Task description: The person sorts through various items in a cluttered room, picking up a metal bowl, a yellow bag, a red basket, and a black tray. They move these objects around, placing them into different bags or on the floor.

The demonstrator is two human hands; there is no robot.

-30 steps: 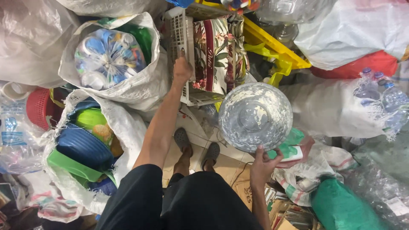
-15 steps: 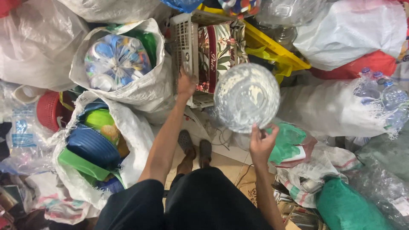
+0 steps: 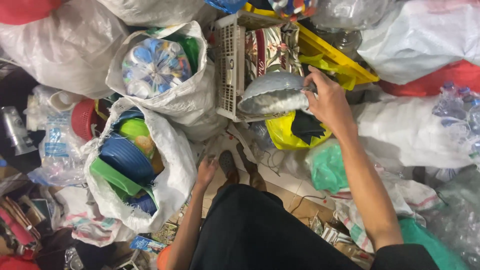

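Grasping the rim of a round, pale grey plastic basin (image 3: 274, 94), the right hand (image 3: 327, 100) holds it tilted on edge, just above centre of the view, with the fingers curled over the rim at the basin's 3 o'clock side. The basin hangs in front of a white slatted plastic crate (image 3: 230, 65) that stands on end and holds a floral-patterned packet (image 3: 270, 47). Directly at 6 o'clock from the basin lies a yellow plastic bag (image 3: 280, 135) with a dark cloth in it, and a yellow plastic tray (image 3: 340, 60) slants off at 1 o'clock.

The left hand (image 3: 206, 172) hangs low near centre, its grip released and empty, fingers loose, just beside a white woven sack (image 3: 170, 185) at 9 o'clock. That sack holds blue and green plastic bowls (image 3: 125, 160). At 11 o'clock from it, a second white woven sack (image 3: 190, 100) is filled with a bundle of blue and white bottle caps (image 3: 152, 67). A red plastic basket (image 3: 82, 120) sits at the far 9 o'clock edge, beside clear plastic bottles (image 3: 55, 145). The person's two feet (image 3: 240, 167) stand on the tiled floor (image 3: 287, 195) between the sacks.
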